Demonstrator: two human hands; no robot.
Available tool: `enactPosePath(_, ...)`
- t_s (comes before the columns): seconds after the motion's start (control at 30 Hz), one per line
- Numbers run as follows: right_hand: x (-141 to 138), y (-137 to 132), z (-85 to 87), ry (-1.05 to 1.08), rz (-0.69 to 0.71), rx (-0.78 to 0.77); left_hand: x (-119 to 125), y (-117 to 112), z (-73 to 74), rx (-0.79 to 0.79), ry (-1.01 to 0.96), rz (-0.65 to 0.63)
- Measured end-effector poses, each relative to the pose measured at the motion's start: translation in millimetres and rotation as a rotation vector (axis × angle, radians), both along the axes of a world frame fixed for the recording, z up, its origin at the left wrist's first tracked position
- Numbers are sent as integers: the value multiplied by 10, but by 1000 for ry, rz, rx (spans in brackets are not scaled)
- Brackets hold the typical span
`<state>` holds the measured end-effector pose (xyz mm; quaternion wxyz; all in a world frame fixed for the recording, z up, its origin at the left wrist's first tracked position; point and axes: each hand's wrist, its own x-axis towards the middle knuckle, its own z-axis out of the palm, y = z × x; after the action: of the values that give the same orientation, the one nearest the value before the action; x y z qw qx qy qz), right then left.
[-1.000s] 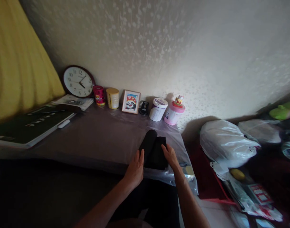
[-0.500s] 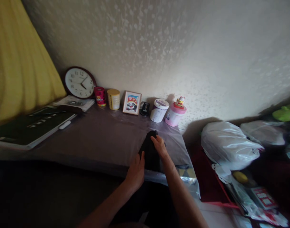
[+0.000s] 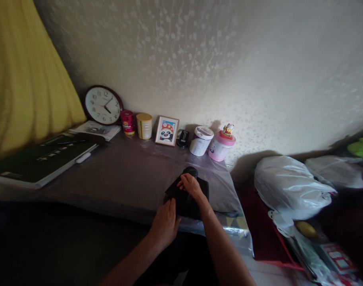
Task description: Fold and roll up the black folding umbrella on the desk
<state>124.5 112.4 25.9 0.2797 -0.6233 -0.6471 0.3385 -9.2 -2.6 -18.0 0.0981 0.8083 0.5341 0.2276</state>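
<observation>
A black cloth item [image 3: 189, 204], partly folded, lies near the front edge of the table; its exact kind is not clear. My right hand [image 3: 191, 186] is over its upper part, fingers bent and pinching a flap of the fabric. At its lower left edge, my left hand [image 3: 166, 222] grips the cloth between fingers and thumb. Both hands cover part of the cloth.
Along the wall stand a clock [image 3: 104, 105], a pink tin [image 3: 127, 122], a yellow tin [image 3: 144, 126], a panda picture frame [image 3: 167, 131], and two tubs [image 3: 201, 141]. A green book [image 3: 44, 159] lies left. White plastic bags [image 3: 291, 184] sit right, beyond the table edge.
My right hand has moved left across the cloth, bringing a flap over toward the left. The cloth looks wider and more bunched. My left hand has shifted slightly down and left.
</observation>
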Motion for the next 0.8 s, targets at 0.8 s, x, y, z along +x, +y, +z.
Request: enactPosePath(0.8,300,-166,-217,-246,369,621,180,135,20,71,50,-96)
